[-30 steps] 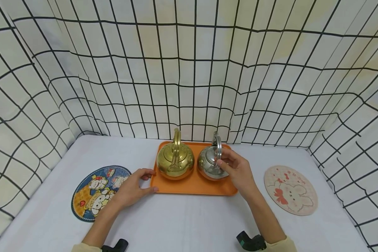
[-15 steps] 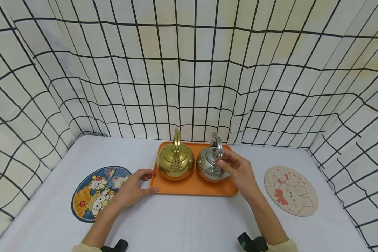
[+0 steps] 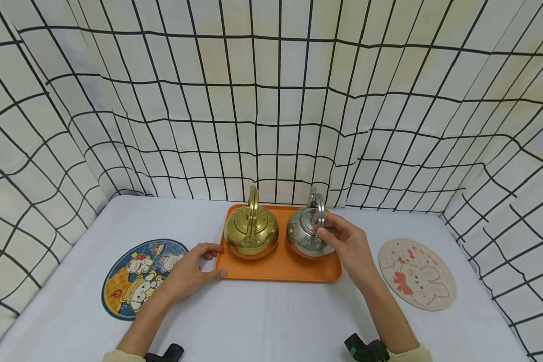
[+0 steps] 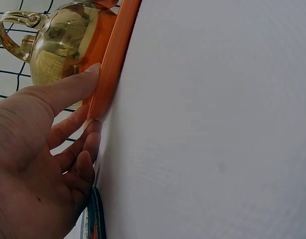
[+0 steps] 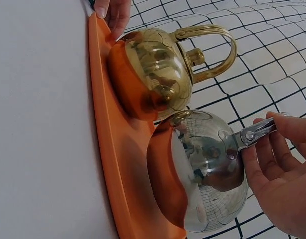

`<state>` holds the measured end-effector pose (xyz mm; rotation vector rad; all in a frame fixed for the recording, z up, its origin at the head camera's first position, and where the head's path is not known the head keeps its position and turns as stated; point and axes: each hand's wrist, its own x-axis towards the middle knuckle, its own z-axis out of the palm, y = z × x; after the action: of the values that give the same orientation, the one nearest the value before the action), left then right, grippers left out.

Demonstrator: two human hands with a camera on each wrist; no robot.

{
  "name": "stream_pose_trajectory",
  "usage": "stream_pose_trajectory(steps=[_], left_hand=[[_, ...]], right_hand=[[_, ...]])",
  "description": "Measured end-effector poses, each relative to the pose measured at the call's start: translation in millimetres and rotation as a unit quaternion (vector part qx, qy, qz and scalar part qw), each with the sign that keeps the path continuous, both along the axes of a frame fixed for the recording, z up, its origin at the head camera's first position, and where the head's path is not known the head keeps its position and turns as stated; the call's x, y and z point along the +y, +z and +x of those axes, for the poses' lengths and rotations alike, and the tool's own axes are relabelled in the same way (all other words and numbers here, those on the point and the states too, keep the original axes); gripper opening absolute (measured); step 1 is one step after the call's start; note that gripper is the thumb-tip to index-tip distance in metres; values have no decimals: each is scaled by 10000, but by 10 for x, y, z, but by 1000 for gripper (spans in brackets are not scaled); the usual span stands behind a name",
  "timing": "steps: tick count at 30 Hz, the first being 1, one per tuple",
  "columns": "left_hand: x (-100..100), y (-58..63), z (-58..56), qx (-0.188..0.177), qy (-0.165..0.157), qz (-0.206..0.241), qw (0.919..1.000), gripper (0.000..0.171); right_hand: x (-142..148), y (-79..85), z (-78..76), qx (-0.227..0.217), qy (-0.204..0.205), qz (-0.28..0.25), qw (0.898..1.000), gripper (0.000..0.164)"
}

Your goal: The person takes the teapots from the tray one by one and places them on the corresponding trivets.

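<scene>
An orange tray (image 3: 271, 271) bears a gold-coloured kettle (image 3: 242, 229) on its left half and a silver kettle (image 3: 300, 229) on its right half. My right hand (image 3: 346, 246) pinches the silver kettle's upright handle (image 5: 257, 133) between thumb and fingers. In the right wrist view that kettle is close over the tray, its shiny side mirroring the orange. My left hand (image 3: 187, 271) holds the tray's left end. The left wrist view shows the thumb (image 4: 85, 82) on the tray's rim and the other fingers at its outer side.
On the left lies a round blue and yellow cartoon mat (image 3: 122, 281), partly behind the left forearm. A pink round rabbit mat (image 3: 418, 274) lies on the right. White cloth (image 3: 271, 322) covers the table. White curtains with a black grid (image 3: 271, 105) enclose the back and sides.
The silver kettle shifts slightly left, then to the right with my right hand, widening its gap from the gold-coloured kettle. My left hand stays at the tray's left end.
</scene>
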<state>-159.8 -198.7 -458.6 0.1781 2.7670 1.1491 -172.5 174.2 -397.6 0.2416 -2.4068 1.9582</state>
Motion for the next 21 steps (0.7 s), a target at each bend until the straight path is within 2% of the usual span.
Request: stream_pose_trajectory(steps=[7,21], left_hand=[[-1,8,-7,-104,28,10,9999,58],[3,2,-10,-158,60,8,9999,59]], right_hand=[[36,17,17,171,68,34,9998,39],[91,4,43,218,68,127,9997,37]])
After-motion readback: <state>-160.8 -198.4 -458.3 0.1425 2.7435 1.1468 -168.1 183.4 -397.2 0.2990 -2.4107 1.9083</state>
